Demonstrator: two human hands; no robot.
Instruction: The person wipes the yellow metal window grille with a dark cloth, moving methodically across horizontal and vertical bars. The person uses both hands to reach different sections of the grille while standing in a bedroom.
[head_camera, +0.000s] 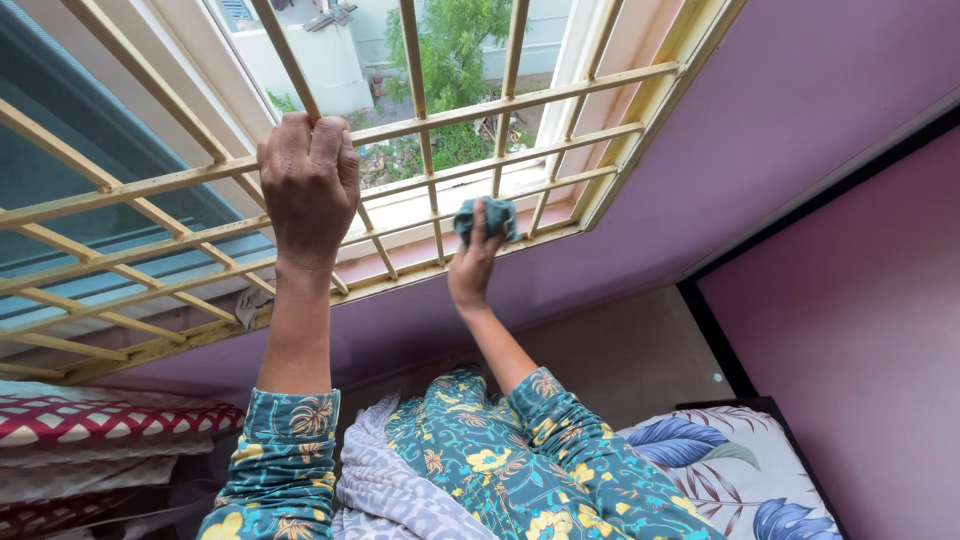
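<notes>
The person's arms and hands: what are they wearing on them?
Both arms wear long teal sleeves printed with yellow flowers and orange-brown leaves, ending partway up the forearm. The left hand and right hand are bare: no gloves, and no rings, watch or bangles visible.

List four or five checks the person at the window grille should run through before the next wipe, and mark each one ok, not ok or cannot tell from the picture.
1. Left hand gripping a grille bar: ok, fingers wrapped around it.
2. Cloth held in right hand: ok, bunched in the fingers.
3. Cloth on the grille near the lower bars: ok, it appears to touch.
4. Cloth clean enough: cannot tell.
5. Footing steady: cannot tell, only sleeves and a floral pillow show below.
</notes>
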